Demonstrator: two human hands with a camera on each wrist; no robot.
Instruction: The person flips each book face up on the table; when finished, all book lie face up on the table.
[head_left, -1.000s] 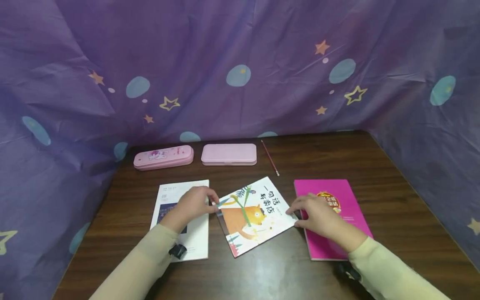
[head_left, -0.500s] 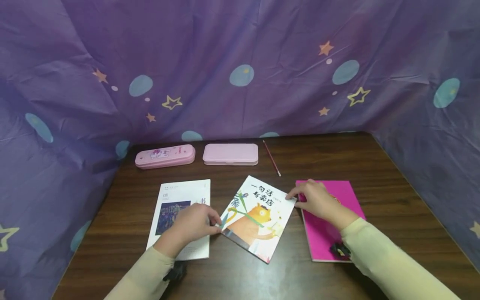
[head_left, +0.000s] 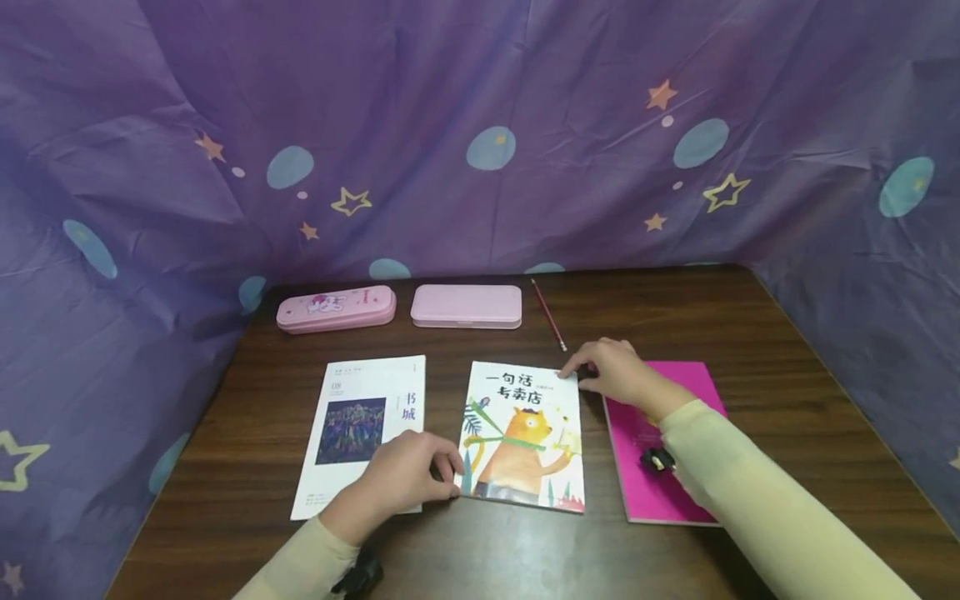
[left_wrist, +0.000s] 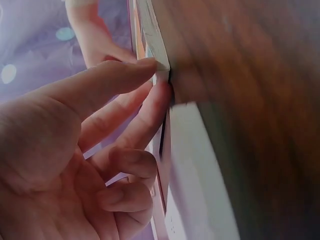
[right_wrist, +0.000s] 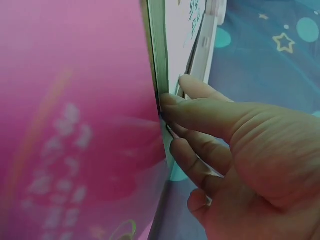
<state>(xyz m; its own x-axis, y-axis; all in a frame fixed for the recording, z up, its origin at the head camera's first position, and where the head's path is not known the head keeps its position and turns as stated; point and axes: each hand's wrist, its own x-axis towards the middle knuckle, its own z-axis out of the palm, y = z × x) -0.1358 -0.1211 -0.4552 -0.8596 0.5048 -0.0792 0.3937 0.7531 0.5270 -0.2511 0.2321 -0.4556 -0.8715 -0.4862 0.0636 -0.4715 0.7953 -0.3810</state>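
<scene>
A picture book [head_left: 525,454] with an orange bear on its white cover lies almost straight in the middle of the table, between two other books. At its lower left corner, my left hand [head_left: 401,475] pinches it with thumb and fingertips; in the left wrist view the thumb [left_wrist: 145,65] meets the corner. My right hand [head_left: 615,371] grips the upper right corner, and the right wrist view has its thumb [right_wrist: 200,112] against the book's edge. Under the left hand lies a white book [head_left: 352,375] with a dark picture. The right forearm passes over a magenta book [head_left: 637,487].
Two pink pencil cases, one with a rabbit print [head_left: 337,308] and one plain [head_left: 467,306], stand along the back of the dark wooden table [head_left: 480,558]. A red pencil [head_left: 549,314] lies right of them. A purple patterned cloth [head_left: 420,108] hangs behind and at the sides.
The picture book has turned counterclockwise and then back clockwise, from tilted to nearly straight. My left hand has come nearer the front edge, while my right hand has moved toward the back.
</scene>
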